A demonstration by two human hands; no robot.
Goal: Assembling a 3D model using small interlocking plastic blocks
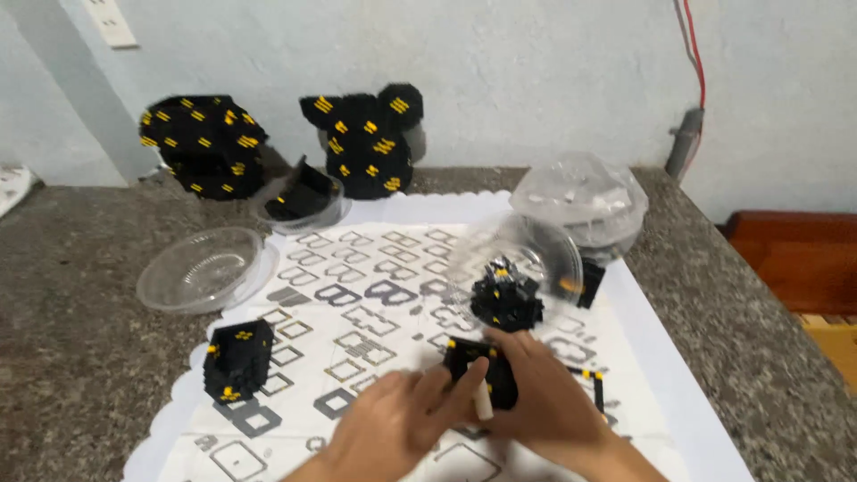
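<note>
Both your hands hold one black block piece [482, 370] with yellow dots, low on the white paper mat [375, 295]. Your left hand [393, 424] pinches its left side with the fingers bent. Your right hand [549, 393] wraps its right side. Just above it sits a clear plastic bowl [518, 263] with more black blocks. Another black block piece [238, 360] stands to the left, well apart.

I see my left hand [393, 428] and right hand [544, 393] gripping a small black-and-yellow brick block [478, 368] over the patterned white paper sheet [357, 295].
</note>
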